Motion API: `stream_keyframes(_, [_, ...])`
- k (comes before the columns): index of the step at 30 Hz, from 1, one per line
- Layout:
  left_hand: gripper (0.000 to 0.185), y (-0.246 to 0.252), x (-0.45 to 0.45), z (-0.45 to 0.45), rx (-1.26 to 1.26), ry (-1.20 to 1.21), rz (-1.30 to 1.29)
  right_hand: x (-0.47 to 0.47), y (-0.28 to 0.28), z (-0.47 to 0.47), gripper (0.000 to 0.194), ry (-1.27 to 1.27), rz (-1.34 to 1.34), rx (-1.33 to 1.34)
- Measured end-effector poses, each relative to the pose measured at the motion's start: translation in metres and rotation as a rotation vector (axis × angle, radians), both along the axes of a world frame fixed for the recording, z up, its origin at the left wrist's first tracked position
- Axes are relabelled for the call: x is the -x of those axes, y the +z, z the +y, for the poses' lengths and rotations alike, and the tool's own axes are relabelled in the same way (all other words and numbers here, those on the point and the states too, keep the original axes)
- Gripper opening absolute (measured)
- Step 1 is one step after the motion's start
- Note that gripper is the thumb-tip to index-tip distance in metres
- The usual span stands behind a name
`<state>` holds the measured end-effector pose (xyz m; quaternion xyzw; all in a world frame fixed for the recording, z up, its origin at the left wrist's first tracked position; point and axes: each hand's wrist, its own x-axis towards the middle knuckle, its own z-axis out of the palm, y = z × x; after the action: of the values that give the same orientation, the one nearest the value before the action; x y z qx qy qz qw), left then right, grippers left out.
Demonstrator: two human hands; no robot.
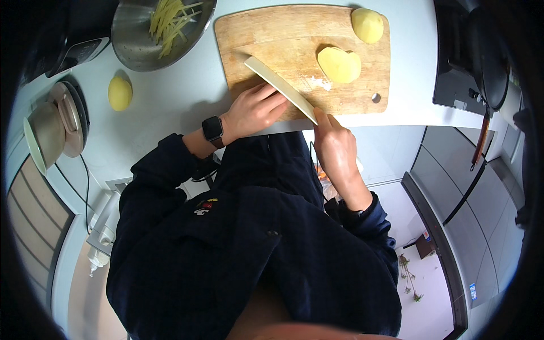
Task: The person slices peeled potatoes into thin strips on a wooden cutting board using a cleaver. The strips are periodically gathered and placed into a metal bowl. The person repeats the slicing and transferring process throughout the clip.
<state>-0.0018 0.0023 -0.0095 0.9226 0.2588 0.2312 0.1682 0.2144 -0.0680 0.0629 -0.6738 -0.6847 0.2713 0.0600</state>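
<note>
My right hand (pixel 335 142) grips the lower end of a long, flat, cream-coloured tool (pixel 284 88), probably a kitchen knife seen nearly along its spine. It lies aslant over a wooden cutting board (pixel 259 36). My left hand (pixel 255 110), with a watch on its wrist, is at the board's near edge; its fingertips go up to the tool's side and are partly hidden, so I cannot tell if they hold anything. Right of the tool lie overlapping potato slices (pixel 339 65). A peeled potato piece (pixel 367 26) sits at the board's upper right corner.
A metal bowl (pixel 131 49) with potato strips (pixel 170 23) stands at the upper left, a peeled potato (pixel 120 94) below it. Farther left are a dark appliance (pixel 80 53) and stacked bowls (pixel 49 131). A black hob (pixel 452 80) and a pan (pixel 495 80) are at the right.
</note>
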Motion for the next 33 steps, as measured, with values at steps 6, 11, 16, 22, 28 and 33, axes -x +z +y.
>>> stream_keyframes(6, [0.023,0.001,-0.002,0.002,-0.076,0.016,-0.032,0.007,-0.008,0.014,0.023,-0.087,0.084,-0.097])
stream_keyframes(11, [0.019,0.001,0.001,-0.001,-0.008,0.010,-0.020,0.007,0.003,0.000,0.025,-0.050,0.026,-0.006])
stream_keyframes(16, [0.019,-0.001,0.002,0.000,-0.031,-0.008,-0.007,0.011,0.002,-0.001,0.021,-0.045,0.001,0.017])
stream_keyframes(22, [0.023,0.000,0.000,-0.001,-0.066,0.000,-0.026,0.018,-0.009,0.015,0.012,-0.117,0.132,-0.125])
stream_keyframes(28, [0.024,-0.003,0.004,0.000,-0.045,-0.021,-0.022,0.014,0.005,-0.003,0.014,-0.082,0.040,-0.028])
stream_keyframes(33, [0.024,-0.004,0.006,-0.002,-0.033,-0.028,0.000,0.020,0.003,-0.005,0.014,-0.072,-0.034,0.046])
